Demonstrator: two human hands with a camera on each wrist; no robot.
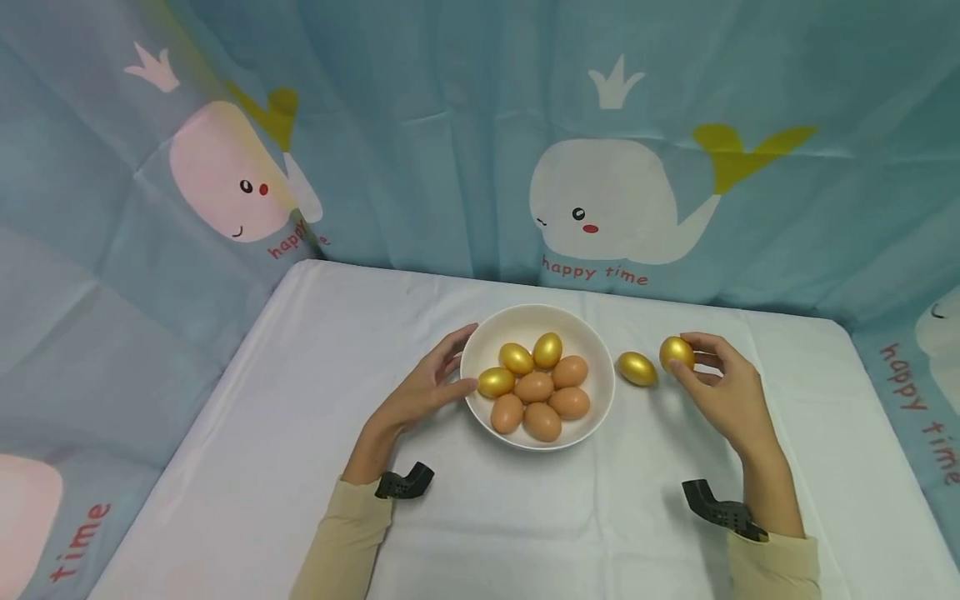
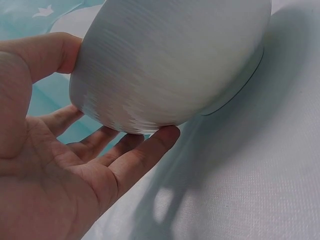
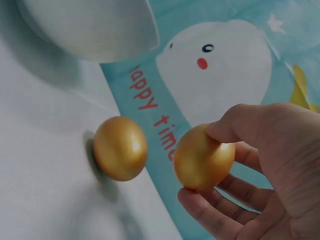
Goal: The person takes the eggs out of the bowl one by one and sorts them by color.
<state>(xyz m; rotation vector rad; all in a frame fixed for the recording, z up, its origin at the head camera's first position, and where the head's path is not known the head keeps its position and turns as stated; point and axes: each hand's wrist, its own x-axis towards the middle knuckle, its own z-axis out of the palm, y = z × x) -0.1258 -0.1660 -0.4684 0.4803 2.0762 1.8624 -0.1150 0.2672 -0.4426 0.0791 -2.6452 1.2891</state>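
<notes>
A white bowl contains several brown eggs and three golden eggs. My left hand holds the bowl's left side, its thumb and fingers spread along the outer wall; the left wrist view shows the fingertips against the bowl. To the right, my right hand pinches a golden egg between thumb and fingertips. Another golden egg lies on the table between the bowl and that hand. In the right wrist view the held egg appears beside the lying one.
A white cloth covers the table. Behind it and at both sides hangs a blue curtain printed with whales and red lettering. Each wrist wears a black mount, the left mount and the right mount.
</notes>
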